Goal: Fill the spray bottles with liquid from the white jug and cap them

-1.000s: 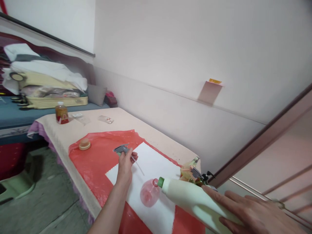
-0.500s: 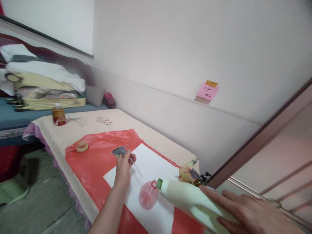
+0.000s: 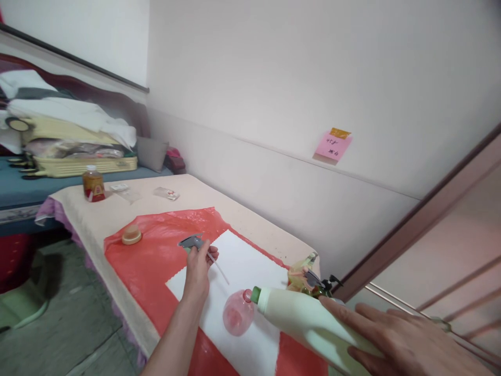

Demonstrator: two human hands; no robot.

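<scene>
White bottle [image 3: 301,321]: tilted in right hand [image 3: 395,342], fingers wrapped round it.
Pink bottle [image 3: 238,313]: mouth at its spout; pour slowly.
Left hand [image 3: 199,271]: pinching spray head [image 3: 192,242].

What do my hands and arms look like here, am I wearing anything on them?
Both are bare. The left hand and its forearm show no sleeve, glove, watch or bracelet up to the bottom edge of the picture. The right hand is also ungloved, with no ring visible on its fingers; its wrist is out of frame, so a sleeve there cannot be told.
</scene>
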